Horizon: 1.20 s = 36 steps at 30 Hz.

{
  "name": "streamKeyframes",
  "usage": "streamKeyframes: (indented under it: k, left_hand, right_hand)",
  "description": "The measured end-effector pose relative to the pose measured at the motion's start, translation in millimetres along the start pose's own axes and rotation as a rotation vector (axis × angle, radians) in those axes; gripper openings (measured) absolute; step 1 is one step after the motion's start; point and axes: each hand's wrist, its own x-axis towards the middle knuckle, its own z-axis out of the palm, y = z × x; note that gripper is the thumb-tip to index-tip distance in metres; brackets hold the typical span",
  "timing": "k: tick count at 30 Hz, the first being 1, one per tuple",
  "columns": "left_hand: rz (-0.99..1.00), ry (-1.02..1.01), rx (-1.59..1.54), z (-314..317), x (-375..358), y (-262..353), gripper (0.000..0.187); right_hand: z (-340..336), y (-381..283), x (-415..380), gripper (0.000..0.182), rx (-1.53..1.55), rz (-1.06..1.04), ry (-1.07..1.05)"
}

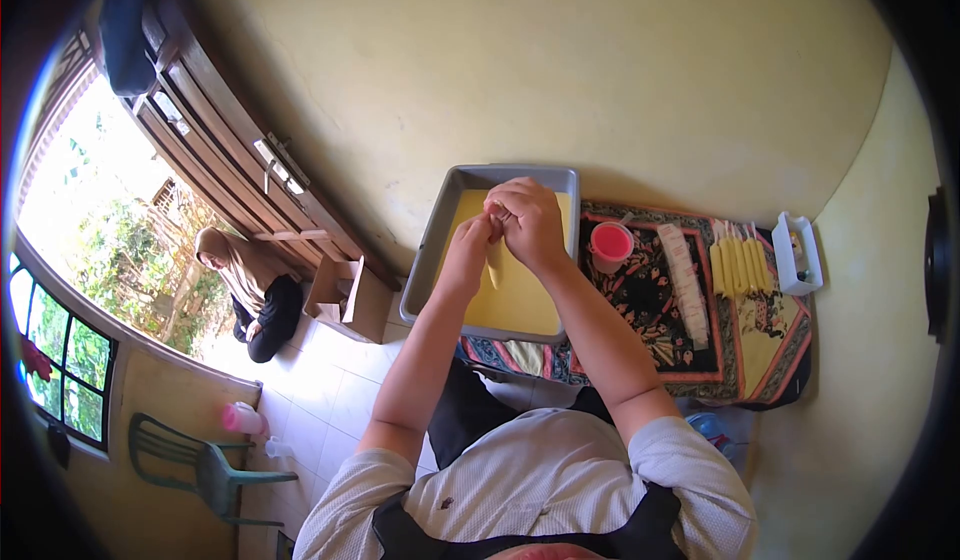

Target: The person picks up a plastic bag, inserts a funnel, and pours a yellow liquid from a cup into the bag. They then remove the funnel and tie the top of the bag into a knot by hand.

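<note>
A grey rectangular tray [432, 240] filled with yellow liquid sits on the floor in front of me. Both hands meet above its far end. My left hand [470, 243] and my right hand [530, 218] pinch the top of a narrow plastic pouch [494, 266] that holds yellow liquid and hangs down over the tray. The fingertips of both hands touch at the pouch's mouth.
A patterned mat [650, 310] right of the tray carries a pink cup [611, 243], a stack of clear plastic sleeves [688, 280], a row of filled yellow pouches [740, 265] and a white container [797, 255]. A cardboard box [345, 295], a seated person [255, 290] in the doorway and a green chair [200, 460] are at the left.
</note>
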Motion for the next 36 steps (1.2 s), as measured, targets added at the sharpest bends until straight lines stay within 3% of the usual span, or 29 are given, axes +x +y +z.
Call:
streamKeyframes:
  k: [4, 7, 10, 13, 16, 18, 21, 24, 27, 30, 33, 36]
  left_hand:
    - [-0.027, -0.065, -0.036, -4.5, 2.5, -4.9, 0.025]
    - [-0.072, -0.052, -0.116, 10.9, -17.3, 12.9, 0.031]
    - [-0.045, -0.165, 0.042, -9.3, -21.1, -3.3, 0.04]
    - [-0.023, -0.188, 0.216, -14.7, -26.2, -14.5, 0.043]
    - [-0.002, -0.15, 0.187, -12.6, -30.2, -8.0, 0.039]
    - [-0.044, -0.103, 0.347, -15.8, -31.4, -2.8, 0.037]
    - [-0.064, -0.014, 0.654, -17.3, -39.5, 19.6, 0.038]
    - [0.018, 0.094, 1.06, -23.3, -42.4, 27.0, 0.042]
    - [0.035, 0.087, 1.301, -32.4, -42.9, 37.3, 0.045]
    - [0.036, 0.059, 1.391, -31.9, -43.6, 54.0, 0.043]
    - [0.002, 0.005, 1.443, -28.5, -42.1, 71.7, 0.04]
    - [-0.03, -0.065, 1.498, -29.8, -42.8, 81.5, 0.039]
  right_hand:
    - [-3.1, 0.0, -0.5, 0.006, 0.025, 0.038, -0.014]
    - [-2.5, 15.9, 3.9, 0.005, 0.143, 0.167, -0.197]
    - [-12.3, 23.1, 23.4, 0.015, 0.177, 0.261, -0.327]
    - [-23.4, 34.8, 48.5, 0.019, 0.153, 0.275, -0.302]
    - [-26.5, 42.5, 54.8, 0.022, 0.193, 0.405, -0.384]
    - [-20.2, 55.0, 45.0, 0.029, 0.218, 0.567, -0.452]
    - [-16.4, 68.7, 25.5, 0.054, -0.229, 0.679, -0.585]
    - [-23.5, 78.1, 2.8, 0.072, -0.12, 0.501, -0.51]
    - [-14.7, 83.1, -24.6, 0.068, -0.35, 0.154, -0.407]
    - [-15.4, 76.8, -38.0, 0.054, -0.287, 0.109, -0.535]
    - [-6.9, 58.4, -44.3, 0.028, -0.271, -0.012, -0.508]
    - [0.1, 59.5, -49.5, 0.014, -0.273, -0.009, -0.483]
